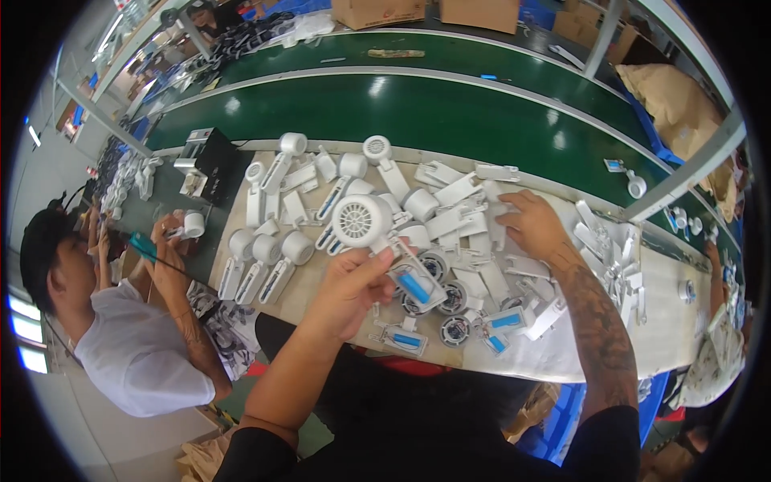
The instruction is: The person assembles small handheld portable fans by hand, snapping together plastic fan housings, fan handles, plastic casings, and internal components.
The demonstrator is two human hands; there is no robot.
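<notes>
My left hand [351, 291] grips a white handheld fan [363, 222] by its neck, with the round grille facing up. Its handle is uncovered and a blue battery [414, 284] shows inside. Over the pile on the table, my right hand [533, 227] has its fingers bent around the end of a white plastic handle cover [495, 230]; the fingertips are partly hidden. Loose white handle covers [456, 190] lie heaped between and beyond both hands. Below the held fan are open fan parts with round dark motor insides [454, 330] and blue batteries [507, 320].
Assembled white fans [265, 251] stand grouped to the left. More white covers [614, 257] are piled right. A black machine [202, 165] sits at the far left. Beyond the table runs a green conveyor [385, 108]. A co-worker [144, 337] sits at my left, holding a fan and a teal tool.
</notes>
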